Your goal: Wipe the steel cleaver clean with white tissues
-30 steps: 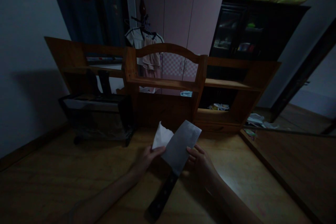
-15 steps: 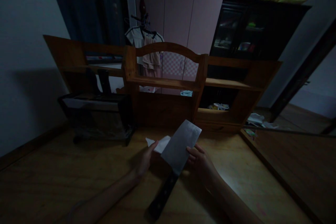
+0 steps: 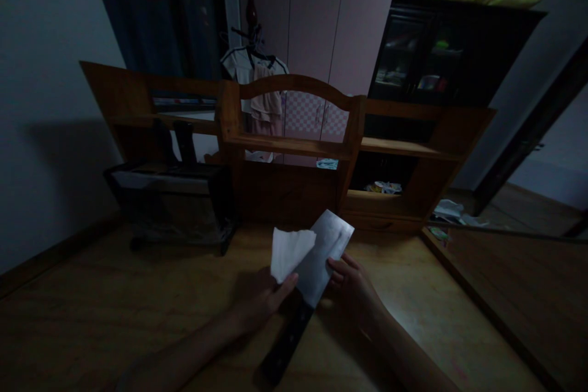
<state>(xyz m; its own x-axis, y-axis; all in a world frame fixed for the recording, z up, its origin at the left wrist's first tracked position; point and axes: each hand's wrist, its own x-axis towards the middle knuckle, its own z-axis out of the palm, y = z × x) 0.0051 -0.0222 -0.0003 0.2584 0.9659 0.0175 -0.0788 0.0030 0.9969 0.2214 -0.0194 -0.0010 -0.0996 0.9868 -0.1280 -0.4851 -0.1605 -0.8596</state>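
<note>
Cleaver — long axis near-left to far-right; right hand pinches its right side — left hand pinches white tissue, overlapping blade.

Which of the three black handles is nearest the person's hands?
The handle slanting down from the cleaver blade the right hand holds; the other two handles stand up from the dark rack at the left.

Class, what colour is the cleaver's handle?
The cleaver's handle is black; the head view shows it best.
</note>
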